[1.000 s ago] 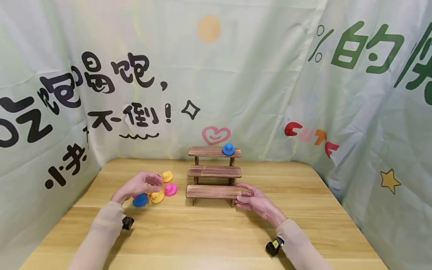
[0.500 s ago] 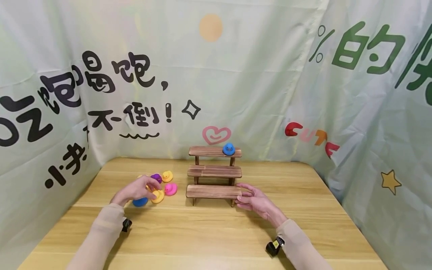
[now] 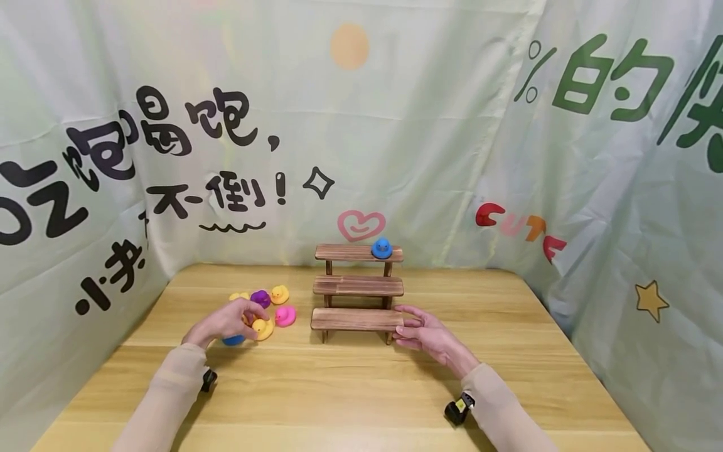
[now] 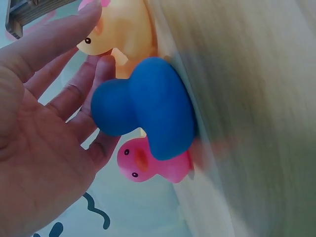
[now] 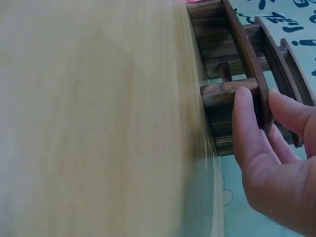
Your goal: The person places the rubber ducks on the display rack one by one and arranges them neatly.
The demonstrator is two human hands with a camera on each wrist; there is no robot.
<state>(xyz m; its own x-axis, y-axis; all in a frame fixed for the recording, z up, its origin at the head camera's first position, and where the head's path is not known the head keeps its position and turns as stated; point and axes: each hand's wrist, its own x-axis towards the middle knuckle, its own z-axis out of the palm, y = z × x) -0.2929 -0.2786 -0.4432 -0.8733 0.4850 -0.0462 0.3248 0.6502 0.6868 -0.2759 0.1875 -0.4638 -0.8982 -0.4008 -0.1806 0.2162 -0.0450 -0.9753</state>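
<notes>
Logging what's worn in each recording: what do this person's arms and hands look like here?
The left sleeve and right sleeve are long and plain beige. Each wrist carries a small black device, the right one with a yellow patch. No gloves on the left hand or right hand.

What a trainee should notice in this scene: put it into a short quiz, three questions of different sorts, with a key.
1. Which tier of the three-tier wooden stand bears a blue toy duck?
A. Bottom
B. Middle
C. Top

2. True or false: the right hand is holding a purple duck.

3. Fill in the gap: of the toy ducks on the tabletop, the ____ one sits nearest the stand.

Key:
1. C. It sits toward the right end of the top tier, as the head view shows it.
2. False. That hand is at the right end of the bottom tier.
3. Pink.
</notes>
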